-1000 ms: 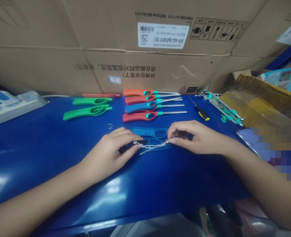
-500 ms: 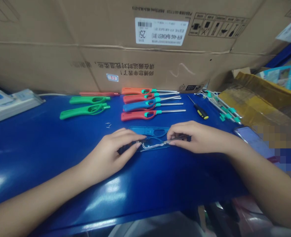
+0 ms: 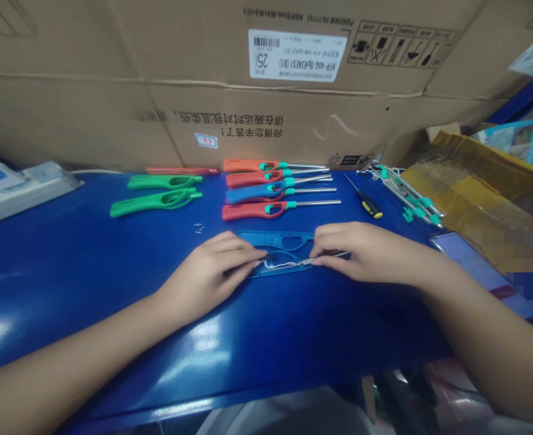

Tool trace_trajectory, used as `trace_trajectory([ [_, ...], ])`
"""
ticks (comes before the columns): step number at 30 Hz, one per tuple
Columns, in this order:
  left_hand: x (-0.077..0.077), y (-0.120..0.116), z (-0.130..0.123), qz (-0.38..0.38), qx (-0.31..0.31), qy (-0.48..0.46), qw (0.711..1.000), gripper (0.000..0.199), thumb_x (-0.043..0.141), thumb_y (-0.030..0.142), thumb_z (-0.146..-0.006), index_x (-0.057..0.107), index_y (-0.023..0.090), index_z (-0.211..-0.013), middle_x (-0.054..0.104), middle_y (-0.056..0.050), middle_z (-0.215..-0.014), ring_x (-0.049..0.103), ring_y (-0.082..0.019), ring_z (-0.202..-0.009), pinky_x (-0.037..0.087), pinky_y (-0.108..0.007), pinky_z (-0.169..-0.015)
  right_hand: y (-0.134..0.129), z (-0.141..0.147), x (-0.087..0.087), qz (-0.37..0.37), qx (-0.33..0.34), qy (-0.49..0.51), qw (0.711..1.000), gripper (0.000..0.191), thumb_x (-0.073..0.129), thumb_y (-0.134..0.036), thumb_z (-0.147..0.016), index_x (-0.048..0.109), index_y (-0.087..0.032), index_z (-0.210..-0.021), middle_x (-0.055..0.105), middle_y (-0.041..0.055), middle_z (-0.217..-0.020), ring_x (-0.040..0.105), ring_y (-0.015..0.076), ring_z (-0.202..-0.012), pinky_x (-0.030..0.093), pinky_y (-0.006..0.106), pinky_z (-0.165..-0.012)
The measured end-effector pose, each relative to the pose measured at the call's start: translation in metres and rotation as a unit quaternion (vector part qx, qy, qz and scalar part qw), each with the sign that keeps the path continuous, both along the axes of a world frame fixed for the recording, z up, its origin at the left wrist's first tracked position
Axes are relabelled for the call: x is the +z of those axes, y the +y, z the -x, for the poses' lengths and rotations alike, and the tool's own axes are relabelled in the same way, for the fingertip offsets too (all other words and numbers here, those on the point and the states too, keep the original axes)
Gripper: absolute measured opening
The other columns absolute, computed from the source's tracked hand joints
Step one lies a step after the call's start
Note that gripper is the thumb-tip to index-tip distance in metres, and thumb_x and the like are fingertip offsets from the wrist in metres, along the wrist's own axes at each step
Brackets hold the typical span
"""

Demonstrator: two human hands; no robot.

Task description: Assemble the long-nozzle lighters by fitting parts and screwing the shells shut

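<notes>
My left hand (image 3: 214, 266) pinches a small dark part, mostly covered by the fingers, at one end of a thin white wire (image 3: 279, 266). At the wire's other end my right hand (image 3: 354, 249) is closed on a thin metal rod (image 3: 344, 254), which sticks out behind the fingertips. Both hands work low over the lower half of a blue lighter casing (image 3: 288, 271), whose ends they partly hide. Just behind it lies the other blue casing half (image 3: 268, 240), inner side up.
Assembled long-nosed lighters (image 3: 252, 211) lie in a row at the back, with green lighter handles (image 3: 151, 204) to their left. Small screws (image 3: 198, 228), a screwdriver (image 3: 369, 204), loose metal tubes (image 3: 413, 196) and a phone (image 3: 468, 266) lie around. A cardboard box (image 3: 180, 60) walls the back.
The dark part in my left hand sits slightly lower and farther inside the fingers. My right hand has shifted a little to the right, and its rod shows more clearly.
</notes>
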State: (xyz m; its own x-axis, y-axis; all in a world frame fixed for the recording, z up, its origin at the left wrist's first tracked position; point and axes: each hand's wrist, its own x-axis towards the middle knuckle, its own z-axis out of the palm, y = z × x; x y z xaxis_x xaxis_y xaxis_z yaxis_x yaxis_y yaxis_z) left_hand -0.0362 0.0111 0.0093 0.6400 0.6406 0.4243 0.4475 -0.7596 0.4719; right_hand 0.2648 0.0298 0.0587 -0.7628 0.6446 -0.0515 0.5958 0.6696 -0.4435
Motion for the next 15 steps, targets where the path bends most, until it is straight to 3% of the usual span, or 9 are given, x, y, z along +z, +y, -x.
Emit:
trace_trajectory([
  [10,-0.001,0.002,-0.001,-0.02,-0.013,-0.004,1.0,0.025,0.06,0.016,-0.098,0.073,0.015,-0.12,0.075,-0.008,-0.104,0.066,-0.018,-0.093,0.055,-0.031,-0.084,-0.007,0.003,0.004,-0.033,0.016,-0.038,0.999,0.018,0.057,-0.019,-0.098,0.072,-0.018,-0.089,0.067,0.0014,-0.088,0.063,0.0139,-0.078,0.041,0.026,-0.07],
  [15,0.002,-0.001,-0.001,-0.01,-0.014,-0.003,1.0,0.025,0.063,0.018,-0.096,0.074,0.014,-0.119,0.075,-0.009,-0.105,0.067,-0.019,-0.093,0.055,-0.031,-0.084,-0.011,0.006,0.003,-0.109,0.032,-0.095,0.989,0.024,0.055,-0.02,-0.099,0.067,-0.017,-0.079,0.062,0.0016,-0.079,0.058,0.0152,-0.075,0.037,0.029,-0.067],
])
